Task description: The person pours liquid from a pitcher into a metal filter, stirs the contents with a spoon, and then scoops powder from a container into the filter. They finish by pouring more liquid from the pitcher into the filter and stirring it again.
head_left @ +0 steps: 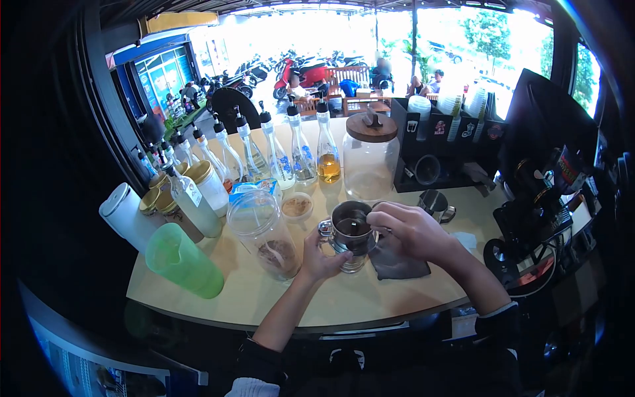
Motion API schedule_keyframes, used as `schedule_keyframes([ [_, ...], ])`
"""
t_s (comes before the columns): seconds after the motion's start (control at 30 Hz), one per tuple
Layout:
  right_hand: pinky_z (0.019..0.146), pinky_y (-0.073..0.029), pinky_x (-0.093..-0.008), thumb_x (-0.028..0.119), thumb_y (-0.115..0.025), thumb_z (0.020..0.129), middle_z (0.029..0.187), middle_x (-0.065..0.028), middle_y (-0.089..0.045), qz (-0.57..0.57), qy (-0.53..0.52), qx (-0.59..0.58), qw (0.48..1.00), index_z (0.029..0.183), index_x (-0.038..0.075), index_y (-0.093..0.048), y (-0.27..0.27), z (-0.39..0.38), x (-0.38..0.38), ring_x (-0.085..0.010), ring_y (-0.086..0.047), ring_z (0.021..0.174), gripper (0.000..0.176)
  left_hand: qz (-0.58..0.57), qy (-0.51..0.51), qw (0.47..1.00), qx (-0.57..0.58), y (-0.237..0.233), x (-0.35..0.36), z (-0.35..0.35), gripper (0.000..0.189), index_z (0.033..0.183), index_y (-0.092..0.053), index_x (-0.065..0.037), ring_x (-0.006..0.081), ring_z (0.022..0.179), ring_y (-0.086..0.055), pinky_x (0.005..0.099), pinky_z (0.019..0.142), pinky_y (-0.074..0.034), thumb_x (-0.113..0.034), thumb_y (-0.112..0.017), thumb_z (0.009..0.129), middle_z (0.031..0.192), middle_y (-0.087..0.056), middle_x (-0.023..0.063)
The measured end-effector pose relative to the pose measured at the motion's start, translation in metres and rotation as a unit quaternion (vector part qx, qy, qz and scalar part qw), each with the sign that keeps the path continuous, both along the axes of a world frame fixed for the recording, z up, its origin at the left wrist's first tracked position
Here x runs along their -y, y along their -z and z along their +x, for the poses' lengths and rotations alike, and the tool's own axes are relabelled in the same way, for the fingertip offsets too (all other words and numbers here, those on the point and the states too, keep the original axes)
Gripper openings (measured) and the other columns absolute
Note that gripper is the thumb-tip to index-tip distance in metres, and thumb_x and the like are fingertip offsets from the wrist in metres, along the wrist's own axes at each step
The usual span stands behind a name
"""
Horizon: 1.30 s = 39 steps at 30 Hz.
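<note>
A round metal cup (350, 217) with a small side handle sits over a clear glass (354, 263), and dark contents show inside it. It looks like a coffee drip filter, though I cannot be sure. My left hand (324, 257) wraps round the glass from the left, thumb across its front. At the cup's right rim, the fingers of my right hand (417, 230) are pinched together; what they hold is hidden. Just left stands a tall clear plastic jar (272, 228) with brown matter low in it. A dark grey cloth (400, 263) lies under my right hand.
Pump bottles (281, 162) line the counter's back. A green pitcher (184, 261) and lidded canisters (208, 185) stand left. Behind are a small dish of brown powder (297, 206) and a wooden-lidded glass jar (370, 159). A metal mug (436, 205) and black cup rack (433, 142) stand right.
</note>
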State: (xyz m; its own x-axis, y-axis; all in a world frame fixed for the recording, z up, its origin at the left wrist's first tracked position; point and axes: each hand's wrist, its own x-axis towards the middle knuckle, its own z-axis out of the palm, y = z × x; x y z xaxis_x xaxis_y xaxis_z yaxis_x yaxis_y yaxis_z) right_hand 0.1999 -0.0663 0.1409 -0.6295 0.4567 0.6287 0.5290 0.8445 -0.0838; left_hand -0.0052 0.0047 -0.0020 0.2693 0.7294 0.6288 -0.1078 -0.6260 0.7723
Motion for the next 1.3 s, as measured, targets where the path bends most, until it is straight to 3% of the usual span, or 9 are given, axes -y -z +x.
schedule_keyframes([
  [0.2, 0.063, -0.051, -0.0379, 0.000, -0.060, 0.071, 0.090, -0.0083, -0.055, 0.014, -0.020, 0.049, 0.999, 0.100, 0.006, -0.052, 0.002, 0.001, 0.004, -0.0272, -0.061, 0.082, 0.031, -0.021, -0.005, 1.000, 0.000, -0.003, 0.003, 0.001, 0.064, 0.115, -0.057, 0.000, 0.0169, 0.097, -0.063, 0.0330, 0.089, -0.048, -0.025, -0.082, 0.062, 0.102, -0.066, 0.0088],
  [0.4, 0.062, -0.052, -0.0355, -0.002, -0.063, 0.066, 0.090, -0.0076, -0.054, 0.001, -0.042, -0.011, 0.999, 0.099, 0.006, -0.051, 0.007, 0.004, 0.007, -0.0265, -0.060, 0.081, 0.036, -0.016, 0.008, 1.000, 0.000, -0.006, 0.005, 0.000, 0.063, 0.115, -0.056, -0.001, 0.0170, 0.098, -0.062, 0.0332, 0.090, -0.048, -0.023, -0.081, 0.062, 0.103, -0.066, 0.0084],
  [0.77, 0.068, -0.051, -0.0394, -0.001, -0.061, 0.079, 0.089, -0.0111, -0.060, -0.043, 0.000, -0.058, 0.997, 0.098, 0.004, -0.055, 0.003, 0.003, 0.000, -0.0321, -0.062, 0.080, 0.021, -0.013, 0.018, 1.000, 0.009, 0.000, 0.001, 0.002, 0.060, 0.115, -0.057, -0.001, 0.0167, 0.097, -0.062, 0.0334, 0.090, -0.047, -0.020, -0.081, 0.063, 0.103, -0.065, 0.0074],
  [1.13, 0.071, -0.051, -0.0389, 0.003, -0.059, 0.083, 0.092, -0.0124, -0.060, -0.134, -0.013, -0.108, 0.985, 0.098, 0.002, -0.058, 0.000, 0.001, 0.006, -0.0338, -0.062, 0.081, 0.015, -0.029, 0.029, 0.998, 0.038, 0.002, 0.001, 0.002, 0.057, 0.111, -0.058, -0.002, 0.0163, 0.096, -0.062, 0.0336, 0.089, -0.048, -0.020, -0.082, 0.062, 0.101, -0.065, 0.0070],
  [1.3, 0.077, -0.051, -0.0380, 0.006, -0.057, 0.087, 0.098, -0.0132, -0.063, -0.147, 0.004, -0.115, 0.982, 0.098, 0.001, -0.059, 0.002, 0.003, 0.005, -0.0328, -0.063, 0.089, 0.012, -0.013, 0.013, 1.000, 0.024, 0.005, -0.001, 0.002, 0.058, 0.111, -0.058, -0.001, 0.0165, 0.096, -0.062, 0.0334, 0.088, -0.048, -0.022, -0.083, 0.062, 0.101, -0.066, 0.0076],
])
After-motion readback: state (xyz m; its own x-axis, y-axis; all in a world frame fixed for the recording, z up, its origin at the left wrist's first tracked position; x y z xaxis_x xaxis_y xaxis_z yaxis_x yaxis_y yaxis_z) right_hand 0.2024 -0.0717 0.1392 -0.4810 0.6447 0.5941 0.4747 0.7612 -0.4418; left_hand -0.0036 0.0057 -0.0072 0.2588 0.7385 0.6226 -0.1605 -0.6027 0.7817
